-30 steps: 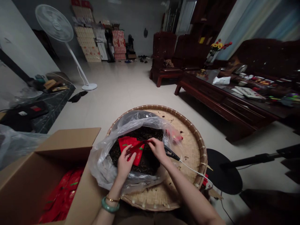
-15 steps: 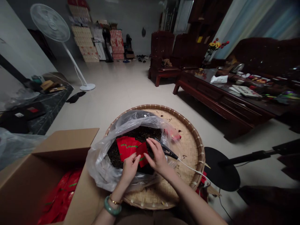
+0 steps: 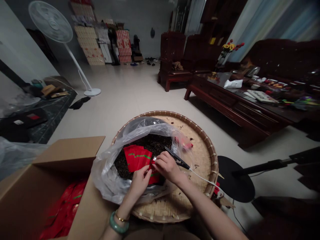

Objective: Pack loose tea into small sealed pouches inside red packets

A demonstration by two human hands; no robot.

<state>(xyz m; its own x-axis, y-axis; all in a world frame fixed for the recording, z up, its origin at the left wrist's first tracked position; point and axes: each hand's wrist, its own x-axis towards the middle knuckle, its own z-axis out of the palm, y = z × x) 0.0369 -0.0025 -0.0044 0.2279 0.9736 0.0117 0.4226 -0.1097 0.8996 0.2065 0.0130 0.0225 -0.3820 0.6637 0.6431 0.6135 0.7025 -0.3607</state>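
My left hand (image 3: 140, 179) and my right hand (image 3: 168, 167) meet over an open clear plastic bag (image 3: 103, 181) of dark dried leaves (image 3: 155, 141). Between their fingertips they pinch the top of a red packet (image 3: 154, 179), whose lower part shows below the fingers. Fanned out on the leaves, left of my right hand, lie several flat red packets (image 3: 137, 158) with green marks. A black hair straightener-like clamp (image 3: 178, 158) with a white cord rests just beyond my right hand. The bag sits on a round woven bamboo tray (image 3: 203, 156).
At the left stands an open cardboard box (image 3: 82, 206) with red packets (image 3: 66, 206) inside. A black round stand base (image 3: 235, 180) is right of the tray. Farther off are a white fan (image 3: 83, 78), a dark wooden table (image 3: 225, 103) and stacked cartons (image 3: 90, 43).
My right hand's fingers have closed in from spread to a pinch at the packet's top. The packet's upper part is now gathered between both hands. The view has shifted slightly.
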